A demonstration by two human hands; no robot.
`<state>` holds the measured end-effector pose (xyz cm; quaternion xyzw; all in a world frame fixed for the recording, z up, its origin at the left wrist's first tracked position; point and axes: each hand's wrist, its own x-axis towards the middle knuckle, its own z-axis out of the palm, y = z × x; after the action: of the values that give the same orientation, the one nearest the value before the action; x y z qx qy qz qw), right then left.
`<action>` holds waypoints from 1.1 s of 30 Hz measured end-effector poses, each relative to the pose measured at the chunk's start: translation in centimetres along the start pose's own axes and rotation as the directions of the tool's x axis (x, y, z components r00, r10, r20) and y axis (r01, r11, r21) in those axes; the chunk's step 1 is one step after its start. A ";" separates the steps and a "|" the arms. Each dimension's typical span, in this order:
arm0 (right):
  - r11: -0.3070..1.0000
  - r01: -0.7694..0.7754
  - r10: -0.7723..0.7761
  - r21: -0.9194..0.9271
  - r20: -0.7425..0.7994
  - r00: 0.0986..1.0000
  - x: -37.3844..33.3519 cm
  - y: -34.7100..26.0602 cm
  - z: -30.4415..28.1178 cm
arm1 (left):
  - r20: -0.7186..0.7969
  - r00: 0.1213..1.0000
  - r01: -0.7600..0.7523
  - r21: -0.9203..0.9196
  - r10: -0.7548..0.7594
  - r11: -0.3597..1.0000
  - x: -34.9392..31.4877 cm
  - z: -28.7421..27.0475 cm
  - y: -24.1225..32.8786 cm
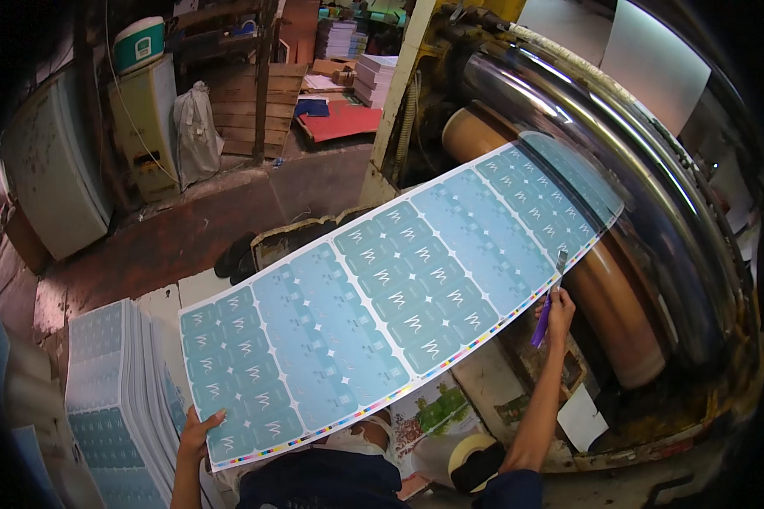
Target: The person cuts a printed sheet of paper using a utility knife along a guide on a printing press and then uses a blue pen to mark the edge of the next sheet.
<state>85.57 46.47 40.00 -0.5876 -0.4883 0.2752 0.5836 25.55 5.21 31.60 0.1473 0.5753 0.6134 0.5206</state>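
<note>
Left hand (pixel 199 431) pinches the sheet (pixel 386 284) at seven o'clock, right hand (pixel 557 312) clutches a tool (pixel 539 329) at four; sheet spans to rollers (pixel 630 318) at two. Light, floppy, crease-prone, I judge: take its edges.

Single view: left one of two fisheye cameras worn side by side on person's head. Looks down and ahead, from above dark shirt (pixel 318 479) and forearms (pixel 530 407) at lower edge. Upright, unmirrored. Printed sheet (pixel 373 288), left hand (pixel 197 431), right hand (pixel 558 312) near; reddish floor (pixel 314 197) farther off, toward upper left; metal roller (pixel 560 106) at right. Very wide field, black rounded rim, straight edges bowing toward it.
</note>
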 end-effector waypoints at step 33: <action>0.613 0.644 -0.428 -0.457 0.494 0.757 -8.3 -7.7 5.2 | -0.364 0.931 0.085 0.229 0.005 0.970 7.3 -20.1 -9.5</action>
<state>75.89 40.00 44.39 -0.5083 -0.7961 0.0103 0.3284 11.31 -1.94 14.52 0.0822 0.7344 0.5447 0.3965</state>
